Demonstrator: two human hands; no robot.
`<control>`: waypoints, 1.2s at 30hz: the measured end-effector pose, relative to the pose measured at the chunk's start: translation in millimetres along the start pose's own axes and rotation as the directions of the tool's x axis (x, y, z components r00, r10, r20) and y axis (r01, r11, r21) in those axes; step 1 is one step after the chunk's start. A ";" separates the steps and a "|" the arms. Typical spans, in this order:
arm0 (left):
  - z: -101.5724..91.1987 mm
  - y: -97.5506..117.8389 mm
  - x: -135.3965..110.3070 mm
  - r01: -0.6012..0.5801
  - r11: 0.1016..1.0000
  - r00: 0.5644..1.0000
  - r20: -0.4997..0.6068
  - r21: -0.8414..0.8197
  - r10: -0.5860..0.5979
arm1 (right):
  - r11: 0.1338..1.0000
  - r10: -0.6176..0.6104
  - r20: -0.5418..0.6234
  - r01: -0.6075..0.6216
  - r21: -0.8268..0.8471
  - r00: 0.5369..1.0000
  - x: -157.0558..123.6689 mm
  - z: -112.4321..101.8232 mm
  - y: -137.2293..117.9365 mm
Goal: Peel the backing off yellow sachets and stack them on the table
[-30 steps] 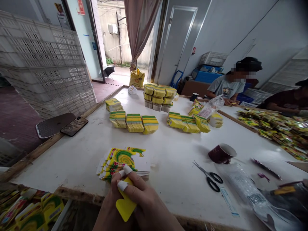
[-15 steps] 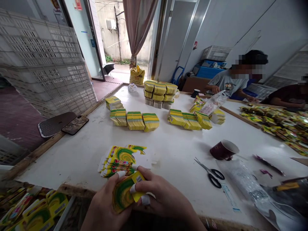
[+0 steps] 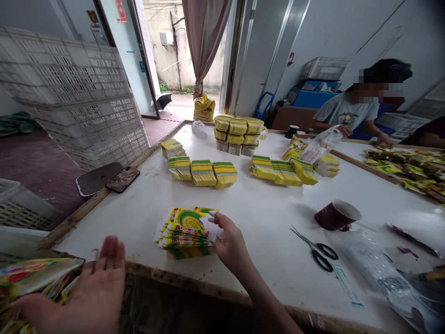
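Observation:
My left hand is open, palm up and fingers stretched, with nothing in it. It is at the lower left, over a crate of glossy yellow packets. My right hand reaches to the right end of a pile of flat yellow-and-green printed cartons near the table's front edge. Its thumb and forefinger, with white coverings on the tips, are apart beside the cartons' white flaps. Whether they touch a flap is hard to make out. Behind the pile stand rows of yellow carton bundles.
Right of my right hand lie scissors, a dark red mug and clear plastic wrap. A phone rests on the table's left edge. White crates are stacked beyond it. A co-worker sits at the far right.
The yellow carton that both hands held is no longer in them. My left hand has moved left and opened; my right hand has moved forward to the pile. The view has shifted slightly left.

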State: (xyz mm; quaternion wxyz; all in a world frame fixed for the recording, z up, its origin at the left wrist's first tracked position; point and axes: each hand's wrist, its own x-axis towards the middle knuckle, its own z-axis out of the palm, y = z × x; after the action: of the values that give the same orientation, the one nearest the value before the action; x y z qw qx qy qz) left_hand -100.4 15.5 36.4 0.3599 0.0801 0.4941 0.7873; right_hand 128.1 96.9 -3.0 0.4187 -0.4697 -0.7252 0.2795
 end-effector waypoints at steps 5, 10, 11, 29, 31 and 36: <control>9.5 -22.7 -6.8 0.238 0.963 0.971 0.046 -0.130 -0.234 | 0.980 -0.012 0.166 0.044 -0.193 0.986 11.7 14.9 2.9; 15.6 -32.2 -6.2 0.210 0.974 0.974 0.102 -0.086 -0.201 | 0.984 -0.004 0.191 0.038 -0.172 0.982 10.1 19.3 1.4; 16.5 -32.3 -6.5 0.191 0.978 0.977 0.115 -0.083 -0.181 | 0.985 0.001 0.189 0.032 -0.172 0.982 9.8 19.3 1.2; 12.8 -49.0 -23.9 0.044 0.997 0.983 0.179 -0.068 -0.031 | 0.941 0.106 0.171 -0.154 0.300 0.980 7.5 9.4 -10.2; 17.3 -53.1 -32.5 -0.016 0.994 0.973 0.225 -0.109 0.041 | 0.859 0.095 0.205 -0.184 0.478 0.974 -2.0 5.9 -21.3; 35.9 -56.3 -54.4 0.069 0.982 0.921 0.389 -0.177 0.005 | 0.774 0.001 0.382 -0.243 0.585 0.924 -25.7 6.2 -52.4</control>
State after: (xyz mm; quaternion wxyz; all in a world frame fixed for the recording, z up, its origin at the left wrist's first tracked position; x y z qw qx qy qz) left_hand -16.0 20.5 19.7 0.4692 0.1918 0.3382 0.7929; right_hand 104.6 52.1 26.9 0.3901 -0.2925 -0.6234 0.6112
